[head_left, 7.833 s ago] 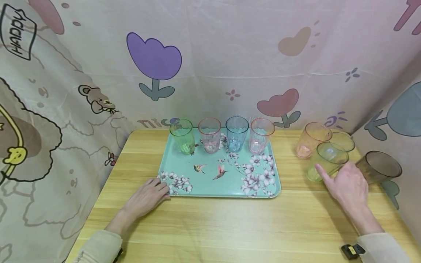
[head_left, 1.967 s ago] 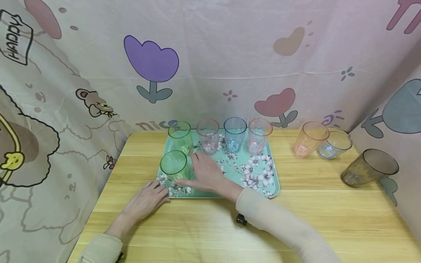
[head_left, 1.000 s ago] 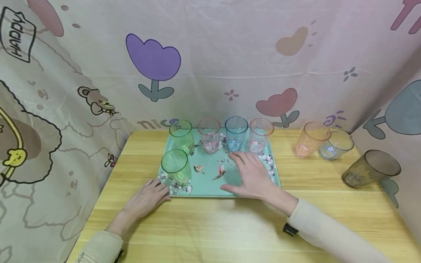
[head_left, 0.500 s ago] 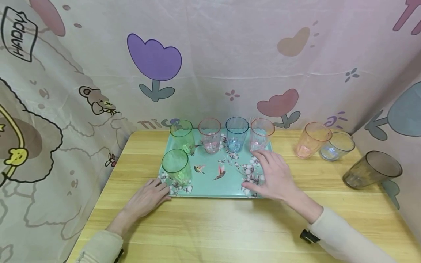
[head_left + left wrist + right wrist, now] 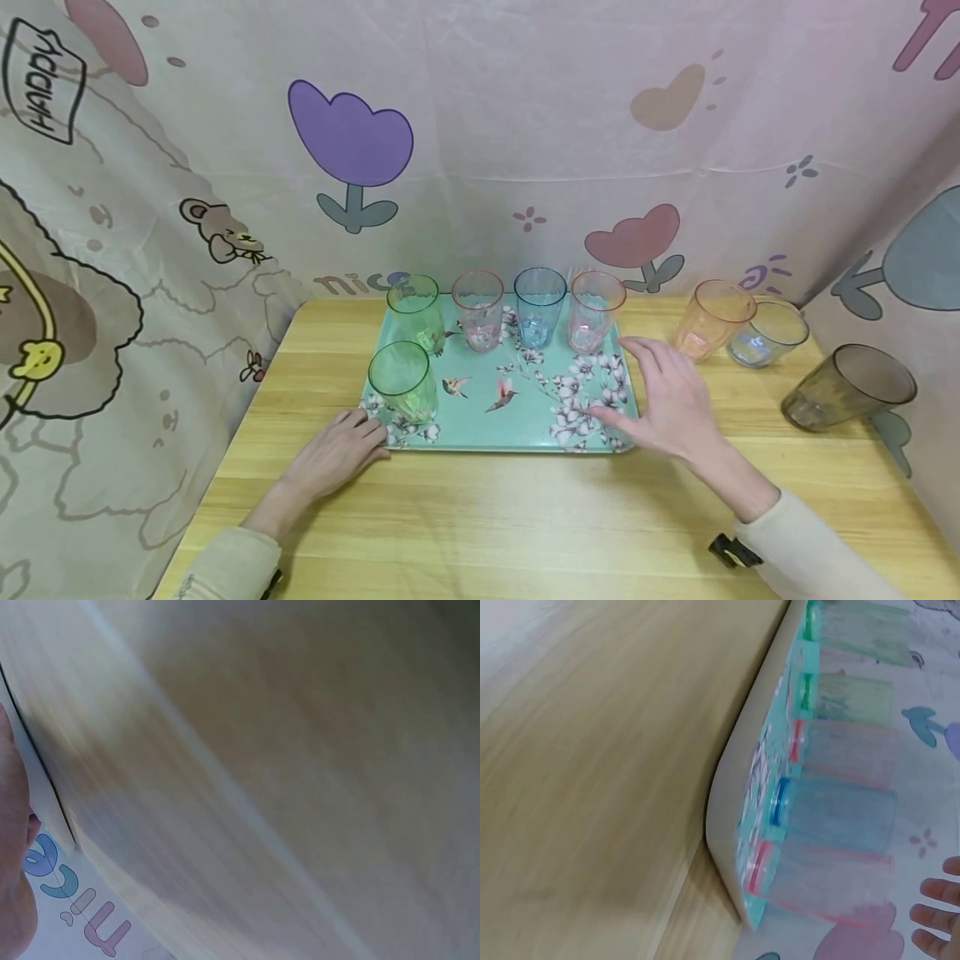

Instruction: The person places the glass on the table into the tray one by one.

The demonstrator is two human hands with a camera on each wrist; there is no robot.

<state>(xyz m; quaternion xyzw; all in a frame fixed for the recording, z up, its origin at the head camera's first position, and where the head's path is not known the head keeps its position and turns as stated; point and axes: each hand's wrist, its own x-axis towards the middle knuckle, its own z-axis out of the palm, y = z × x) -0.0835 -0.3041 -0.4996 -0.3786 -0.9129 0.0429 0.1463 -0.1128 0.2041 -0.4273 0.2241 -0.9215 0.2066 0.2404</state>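
Observation:
A mint-green tray with flowers and birds lies on the table. My left hand rests its fingers on the tray's front left corner. Close to that corner stands a green tumbler, upright on the tray. Behind it, a back row holds another green tumbler, a pink tumbler, a blue tumbler and a second pink tumbler. Over the tray's right edge hovers my right hand, fingers and thumb spread apart, holding nothing. Its fingertips show at the right wrist view's edge.
Off the tray to the right stand an orange tumbler, a shorter clear glass and a grey-brown tumbler. A patterned cloth hangs behind and beside the wooden table.
My right hand took the yellow-green tumbler from the right-hand group, set it on the tray's front left, let go, and moved back right across the tray. My left hand stayed put.

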